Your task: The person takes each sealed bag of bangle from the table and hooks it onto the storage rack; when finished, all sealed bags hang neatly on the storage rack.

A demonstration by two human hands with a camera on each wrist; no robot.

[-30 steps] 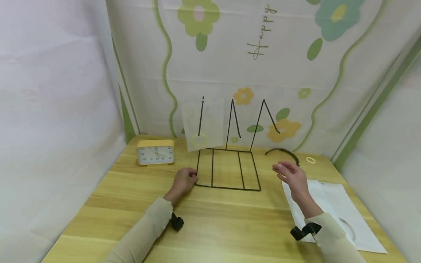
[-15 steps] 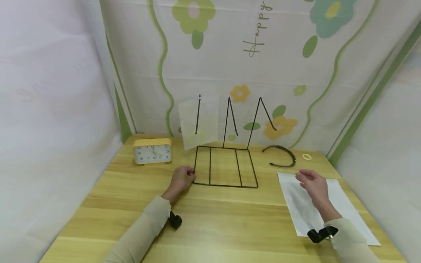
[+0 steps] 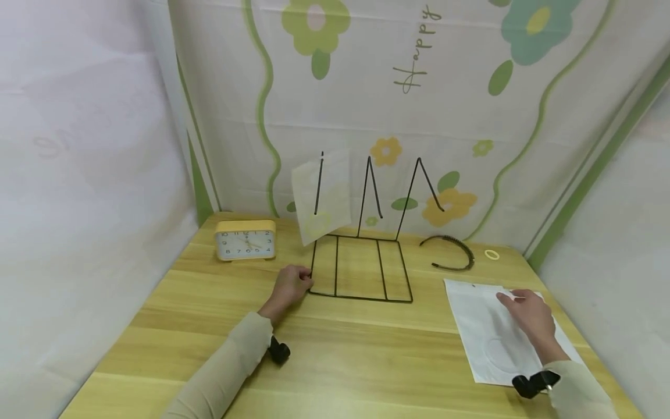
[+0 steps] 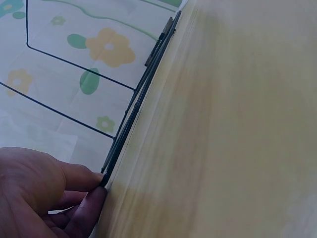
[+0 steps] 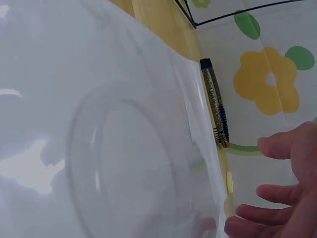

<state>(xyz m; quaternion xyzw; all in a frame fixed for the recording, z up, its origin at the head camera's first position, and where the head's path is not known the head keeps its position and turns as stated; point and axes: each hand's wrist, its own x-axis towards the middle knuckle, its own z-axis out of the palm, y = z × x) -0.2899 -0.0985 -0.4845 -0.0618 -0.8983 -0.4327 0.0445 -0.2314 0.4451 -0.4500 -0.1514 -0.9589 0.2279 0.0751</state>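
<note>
At the front left corner of a black wire display rack (image 3: 361, 299), my left hand (image 3: 290, 288) pinches the frame between thumb and fingertips. The left wrist view shows that grip on the rack's rod (image 4: 130, 119) close up. From the rack's left hook hangs a translucent packet (image 3: 335, 195) with a pale yellow-green ring inside. My right hand (image 3: 531, 320) is over the upper part of the white plastic packets (image 3: 473, 337) on the right side of the table. In the right wrist view its fingers (image 5: 277, 193) are spread apart, holding nothing. A round shape shows through the top packet (image 5: 124, 163).
A yellow alarm clock (image 3: 246, 240) stands left of the rack. Right of the rack lies a dark textured headband (image 3: 468, 253), with a small pale yellow ring (image 3: 492, 255) beside it. A flower-printed curtain (image 3: 460, 116) closes off the table's back.
My right hand has moved right and nearer, from beside the headband to over the packets. The hanging packet has swung and turned on its hook. My left hand keeps its grip on the rack.
</note>
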